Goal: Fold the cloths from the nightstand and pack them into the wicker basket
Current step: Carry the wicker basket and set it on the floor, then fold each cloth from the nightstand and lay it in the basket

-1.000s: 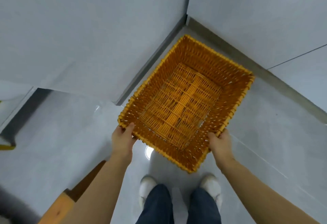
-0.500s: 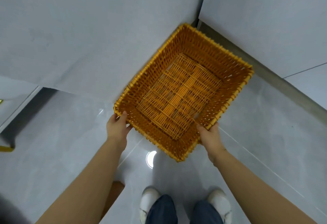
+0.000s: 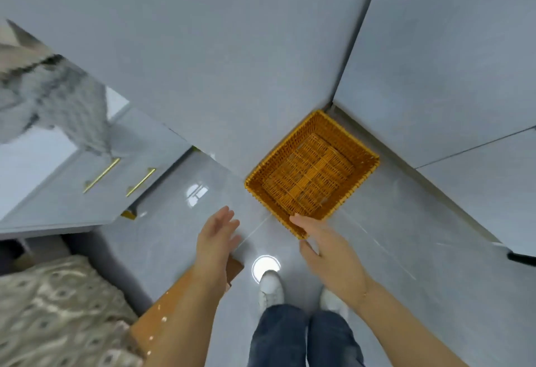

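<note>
Basket (image 3: 311, 173) on floor (image 3: 406, 250), set in wall corner, nothing inside. Left hand (image 3: 216, 236) clear of it, fingers straight, apart. Right hand (image 3: 324, 246) at near rim, fingers relaxed, gripping nothing. Grey cloth (image 3: 55, 99) on nightstand (image 3: 58, 192).

Pale grey walls (image 3: 232, 47) meeting in a corner above a glossy grey tile floor (image 3: 406, 236). At left, a white drawer unit (image 3: 72, 192) with brass handles (image 3: 101, 175). Round lamp reflection (image 3: 265, 268) on the tiles.
</note>
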`<state>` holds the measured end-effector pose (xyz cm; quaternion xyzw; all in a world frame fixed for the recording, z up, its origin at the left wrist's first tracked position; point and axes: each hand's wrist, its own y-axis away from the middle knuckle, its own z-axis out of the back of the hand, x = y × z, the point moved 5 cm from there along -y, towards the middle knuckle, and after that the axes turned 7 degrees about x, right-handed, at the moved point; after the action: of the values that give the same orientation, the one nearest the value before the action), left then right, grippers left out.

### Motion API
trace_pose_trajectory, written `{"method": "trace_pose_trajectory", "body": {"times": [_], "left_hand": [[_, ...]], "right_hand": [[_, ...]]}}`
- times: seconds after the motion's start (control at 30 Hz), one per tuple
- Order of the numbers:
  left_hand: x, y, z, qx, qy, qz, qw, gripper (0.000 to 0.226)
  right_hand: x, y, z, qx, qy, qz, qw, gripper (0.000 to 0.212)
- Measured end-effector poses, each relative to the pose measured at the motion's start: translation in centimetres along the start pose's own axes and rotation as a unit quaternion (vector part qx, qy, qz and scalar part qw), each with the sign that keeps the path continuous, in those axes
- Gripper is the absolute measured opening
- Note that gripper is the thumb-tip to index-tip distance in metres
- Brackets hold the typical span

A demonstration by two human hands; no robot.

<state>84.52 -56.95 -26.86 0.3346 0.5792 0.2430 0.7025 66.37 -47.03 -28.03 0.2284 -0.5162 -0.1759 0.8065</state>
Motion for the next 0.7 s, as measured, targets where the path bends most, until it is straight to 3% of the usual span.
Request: {"method": "trace_pose_trajectory", "body": {"times": [0.17,0.37,0.7], "left_hand": [[-9.9,14.8,3.3,-0.040,0.005,-0.090,0.995,0.031],[-17.5,30.2,7.9,-0.045,0.037,-0.186,0.981,0.034],[-19.7,40.4,19.5,-0.131,0.110,-0.273,0.947,0.035]], "right_hand": [[16.2,7.8,5.0,0.041,0.076,0.126,0.988,0.045],[30.2,15.7,9.6,0.048,0.122,0.228,0.965,0.041],[43.2,22.4,2.3,0.174,0.094,0.291,0.936,0.041]]}}
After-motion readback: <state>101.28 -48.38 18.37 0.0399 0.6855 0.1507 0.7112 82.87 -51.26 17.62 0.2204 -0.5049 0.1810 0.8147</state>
